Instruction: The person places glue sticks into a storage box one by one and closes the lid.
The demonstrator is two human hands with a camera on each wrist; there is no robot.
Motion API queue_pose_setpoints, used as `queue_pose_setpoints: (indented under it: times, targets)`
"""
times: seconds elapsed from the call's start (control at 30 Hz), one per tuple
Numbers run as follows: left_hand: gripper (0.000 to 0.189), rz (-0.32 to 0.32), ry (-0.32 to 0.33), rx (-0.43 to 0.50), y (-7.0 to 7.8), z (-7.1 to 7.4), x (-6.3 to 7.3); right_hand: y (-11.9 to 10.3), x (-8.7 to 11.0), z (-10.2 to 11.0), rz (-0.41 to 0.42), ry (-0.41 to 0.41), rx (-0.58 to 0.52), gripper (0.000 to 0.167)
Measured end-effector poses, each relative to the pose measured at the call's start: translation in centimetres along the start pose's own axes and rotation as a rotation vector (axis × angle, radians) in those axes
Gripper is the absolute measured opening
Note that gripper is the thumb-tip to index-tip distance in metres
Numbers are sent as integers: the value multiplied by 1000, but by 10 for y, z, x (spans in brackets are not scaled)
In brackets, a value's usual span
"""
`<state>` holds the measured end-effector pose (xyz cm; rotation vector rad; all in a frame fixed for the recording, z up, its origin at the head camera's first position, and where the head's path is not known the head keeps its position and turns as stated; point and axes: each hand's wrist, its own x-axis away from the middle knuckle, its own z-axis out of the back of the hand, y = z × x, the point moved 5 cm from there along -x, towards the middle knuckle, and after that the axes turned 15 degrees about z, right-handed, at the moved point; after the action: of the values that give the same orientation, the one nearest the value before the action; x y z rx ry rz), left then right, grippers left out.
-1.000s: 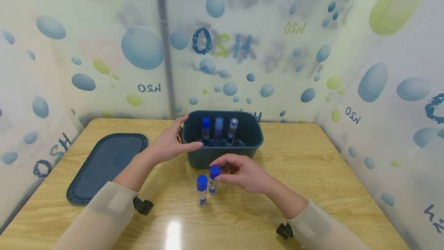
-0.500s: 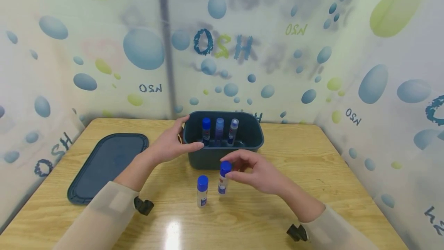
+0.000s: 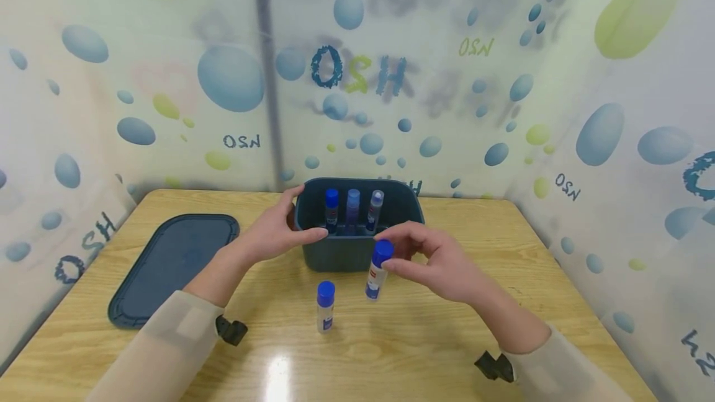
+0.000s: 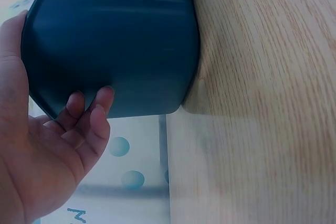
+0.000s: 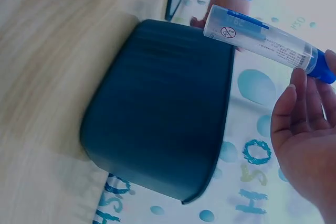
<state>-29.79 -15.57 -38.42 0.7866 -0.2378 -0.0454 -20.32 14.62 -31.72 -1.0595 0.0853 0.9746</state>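
Note:
My right hand (image 3: 444, 262) pinches a glue stick (image 3: 375, 281) by its blue cap, tilted and raised in front of the dark blue box (image 3: 335, 258). In the right wrist view the clear tube of this glue stick (image 5: 257, 39) shows, with the thumb and fingertips at its cap. My left hand (image 3: 274, 231) holds the box's left end, thumb over the front rim; in the left wrist view its fingers (image 4: 103, 100) curl against the wall. Three glue sticks (image 3: 332, 213) stand in a row inside the box. Another glue stick (image 3: 325, 312) stands upright on the table.
A dark blue lid (image 3: 179, 265) lies flat on the left of the wooden table (image 3: 475, 340). Behind the box hangs a white patterned curtain (image 3: 447, 98), and similar walls flank both sides. A black wrist device (image 3: 231, 330) sits at each sleeve.
My right hand has lifted the glue stick off the table beside the standing one and carried it right and up towards the box, tilting it. The left hand stays on the box.

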Motion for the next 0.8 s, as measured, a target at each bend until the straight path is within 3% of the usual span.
queue_pose_setpoints:
  times: [0.47,0.8]
  targets:
    - [127,0,9,-7,0,1,0,-7,-24,27,-42,97,68,34]
    - [126,5,10,0,2,1,1,-5,-49,41,-23,140,45,34]
